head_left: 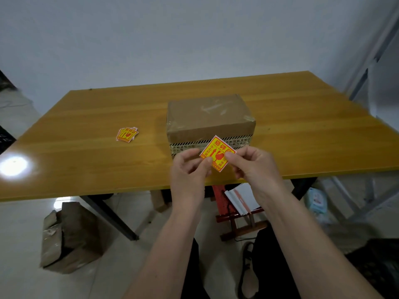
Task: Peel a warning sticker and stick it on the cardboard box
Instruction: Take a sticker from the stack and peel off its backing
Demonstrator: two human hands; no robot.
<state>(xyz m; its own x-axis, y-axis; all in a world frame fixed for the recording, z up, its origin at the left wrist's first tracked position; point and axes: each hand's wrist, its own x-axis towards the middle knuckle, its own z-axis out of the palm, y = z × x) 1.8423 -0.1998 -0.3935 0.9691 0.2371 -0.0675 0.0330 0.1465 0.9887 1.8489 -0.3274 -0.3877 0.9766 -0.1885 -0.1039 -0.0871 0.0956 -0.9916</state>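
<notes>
While both hands, left hand (191, 167) and right hand (248, 162), pinch the warning sticker (217, 153) near the cardboard box (207, 117), peeling seems barely begun; next, separate its backing.

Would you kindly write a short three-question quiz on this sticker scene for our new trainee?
1. True or false: the warning sticker is already stuck on the cardboard box.
2. Which hands pinch it: A) left hand only, B) right hand only, C) both?
3. Fill in: the spare stickers lie on the table to the box's ____.

Key: 1 false, it is held in front of the box; 2 C; 3 left.
</notes>
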